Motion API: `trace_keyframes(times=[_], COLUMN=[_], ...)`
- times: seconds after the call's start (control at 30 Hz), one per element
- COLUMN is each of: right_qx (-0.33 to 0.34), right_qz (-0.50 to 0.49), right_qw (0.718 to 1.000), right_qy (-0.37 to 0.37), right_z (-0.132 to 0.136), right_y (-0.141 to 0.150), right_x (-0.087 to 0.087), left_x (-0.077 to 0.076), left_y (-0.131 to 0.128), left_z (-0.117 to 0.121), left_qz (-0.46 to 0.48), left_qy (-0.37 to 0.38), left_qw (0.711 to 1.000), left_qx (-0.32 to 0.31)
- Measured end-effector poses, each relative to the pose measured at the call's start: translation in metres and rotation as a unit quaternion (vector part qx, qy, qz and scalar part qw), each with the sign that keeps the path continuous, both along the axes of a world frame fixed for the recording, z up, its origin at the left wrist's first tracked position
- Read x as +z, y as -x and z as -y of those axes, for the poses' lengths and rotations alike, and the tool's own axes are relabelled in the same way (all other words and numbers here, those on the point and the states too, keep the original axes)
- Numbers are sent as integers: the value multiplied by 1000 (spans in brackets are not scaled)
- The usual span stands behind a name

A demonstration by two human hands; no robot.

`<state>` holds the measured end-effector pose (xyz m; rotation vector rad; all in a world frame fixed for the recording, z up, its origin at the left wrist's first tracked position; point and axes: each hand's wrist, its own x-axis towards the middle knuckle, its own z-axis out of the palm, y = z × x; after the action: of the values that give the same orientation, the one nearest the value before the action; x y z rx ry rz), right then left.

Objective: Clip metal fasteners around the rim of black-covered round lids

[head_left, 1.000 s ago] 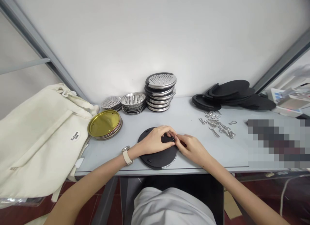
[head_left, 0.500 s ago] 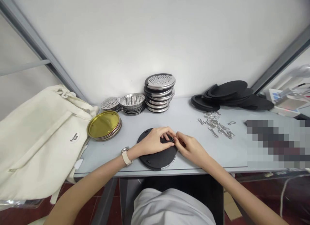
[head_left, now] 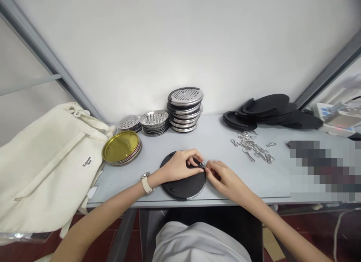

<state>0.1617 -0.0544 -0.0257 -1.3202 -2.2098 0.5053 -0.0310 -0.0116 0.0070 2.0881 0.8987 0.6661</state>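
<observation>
A round black disc (head_left: 183, 185) with a metal rim lies near the table's front edge. My left hand (head_left: 179, 166) rests on top of it, fingers curled and pinching at its right edge. My right hand (head_left: 224, 175) meets it there, fingers pinched on a small metal clip (head_left: 202, 164) at the disc's rim. A watch sits on my left wrist (head_left: 146, 182).
Stacks of perforated metal discs (head_left: 184, 108) stand at the back, gold-coloured lids (head_left: 121, 146) to the left. Black discs (head_left: 267, 109) pile at the back right, with several loose metal clips (head_left: 252, 145) before them. A cream cloth bag (head_left: 42, 160) lies left.
Both hands stay at the disc's right edge with only small finger movements. The view has shifted slightly.
</observation>
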Motion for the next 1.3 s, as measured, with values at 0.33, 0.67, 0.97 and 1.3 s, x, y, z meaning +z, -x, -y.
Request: trace_keyframes(times=[0.33,0.67,0.97,1.3], right_qx=[-20,-38,-36,-28], right_qz=[28,45,48,41], right_qw=[999,998,998,999], right_qy=[-7,-8,-19,-13], right_z=[6,6,6,6], right_y=[-8,-4,-4,-6], right_x=[-5,-9,-8,-7], left_x=[-1,3,0,-3], left_y=[-10,-3,-1,-2], left_z=[-5,-10,-8,-6], left_qz=[-4,-68,-159,-145], left_qy=[-44,-162,-278,-309], left_qw=[997,980,939,935], left_qx=[-61,-92,-125,-93])
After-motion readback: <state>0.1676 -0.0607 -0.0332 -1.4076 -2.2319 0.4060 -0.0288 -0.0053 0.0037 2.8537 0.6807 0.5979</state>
